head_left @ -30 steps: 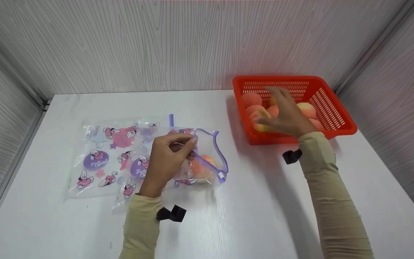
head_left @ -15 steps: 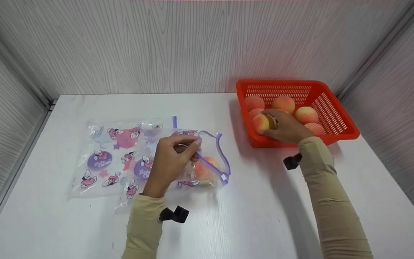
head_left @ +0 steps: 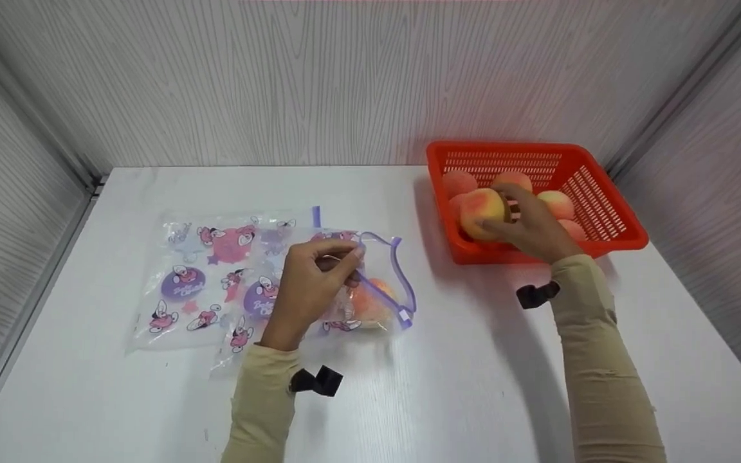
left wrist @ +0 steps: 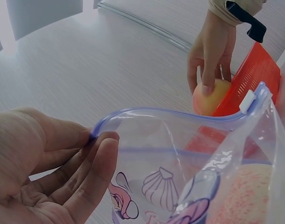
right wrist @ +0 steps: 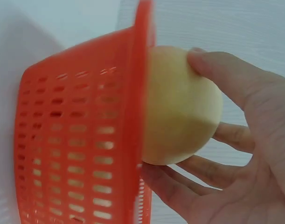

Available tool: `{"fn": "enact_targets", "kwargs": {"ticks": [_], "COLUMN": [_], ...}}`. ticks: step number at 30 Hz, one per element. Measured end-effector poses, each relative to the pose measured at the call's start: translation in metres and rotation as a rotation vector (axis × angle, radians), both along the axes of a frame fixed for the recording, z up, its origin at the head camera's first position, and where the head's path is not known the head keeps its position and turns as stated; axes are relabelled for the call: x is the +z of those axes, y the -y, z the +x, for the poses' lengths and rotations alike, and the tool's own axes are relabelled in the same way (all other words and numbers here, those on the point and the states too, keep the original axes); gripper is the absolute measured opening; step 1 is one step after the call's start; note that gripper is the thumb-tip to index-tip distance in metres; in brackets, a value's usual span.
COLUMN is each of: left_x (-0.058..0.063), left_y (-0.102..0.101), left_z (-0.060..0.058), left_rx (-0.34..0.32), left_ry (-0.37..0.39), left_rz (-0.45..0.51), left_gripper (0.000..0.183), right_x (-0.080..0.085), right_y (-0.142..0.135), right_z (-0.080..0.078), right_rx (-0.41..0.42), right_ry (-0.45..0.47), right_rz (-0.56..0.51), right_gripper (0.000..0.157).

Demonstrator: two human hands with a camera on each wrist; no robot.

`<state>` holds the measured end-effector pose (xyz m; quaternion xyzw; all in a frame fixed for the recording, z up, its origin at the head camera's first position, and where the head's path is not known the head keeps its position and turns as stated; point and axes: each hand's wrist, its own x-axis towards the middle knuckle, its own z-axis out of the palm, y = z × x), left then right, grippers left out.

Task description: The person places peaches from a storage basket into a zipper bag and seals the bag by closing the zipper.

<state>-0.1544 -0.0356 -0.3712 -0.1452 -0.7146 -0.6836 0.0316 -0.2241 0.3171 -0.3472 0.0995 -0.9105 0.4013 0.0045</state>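
My left hand (head_left: 316,276) pinches the purple-edged mouth of a clear zip bag (left wrist: 147,186) between thumb and fingers, and the mouth stands parted. Inside that bag lies one peach (head_left: 370,302), also visible at the lower right of the left wrist view. My right hand (head_left: 534,225) grips another peach (head_left: 481,212) at the near left of the red basket (head_left: 631,235). In the right wrist view this peach (right wrist: 184,107) rises above the basket's rim, with thumb and fingers around it. Several more peaches sit lower in the basket, partly hidden by the hand.
A second printed zip bag (head_left: 177,315) lies flat on the white table (head_left: 448,386), partly under the first. Wood-grain panels (head_left: 267,83) stand behind and at both sides. The basket is at the table's back right.
My right hand has closed around a peach in the basket and lifted it a little, towards the near rim. The left hand keeps its pinch on the bag's mouth.
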Motion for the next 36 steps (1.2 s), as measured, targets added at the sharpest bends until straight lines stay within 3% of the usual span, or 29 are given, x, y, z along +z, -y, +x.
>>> {"fn": "enact_targets", "kwargs": {"ticks": [6, 13, 18, 26, 32, 36], "left_x": [-0.001, -0.001, -0.001, 0.000, 0.000, 0.000], "left_y": [-0.001, -0.001, 0.000, -0.003, -0.001, 0.001], "left_z": [-0.001, 0.000, 0.000, -0.001, -0.001, -0.001], "left_rx": [0.007, 0.005, 0.017, 0.000, 0.011, 0.015], "left_ry": [-0.002, 0.011, 0.012, -0.003, -0.009, -0.006], "left_rz": [-0.001, 0.001, 0.002, 0.016, -0.002, 0.000], "left_gripper": [0.013, 0.016, 0.015, 0.013, 0.014, 0.014], "right_x": [0.003, -0.004, -0.016, -0.023, -0.027, -0.032], "right_y": [0.011, 0.046, 0.067, 0.083, 0.091, 0.094], "right_z": [0.015, 0.037, 0.047, 0.059, 0.055, 0.052], "right_rx": [-0.073, -0.177, -0.111, 0.026, 0.166, 0.215], "right_ry": [-0.145, -0.058, -0.001, 0.196, 0.303, 0.355], "right_rz": [-0.189, -0.560, -0.684, -0.890, -0.934, -0.936], "right_gripper": [0.056, 0.056, 0.051, 0.036, 0.036, 0.035]}}
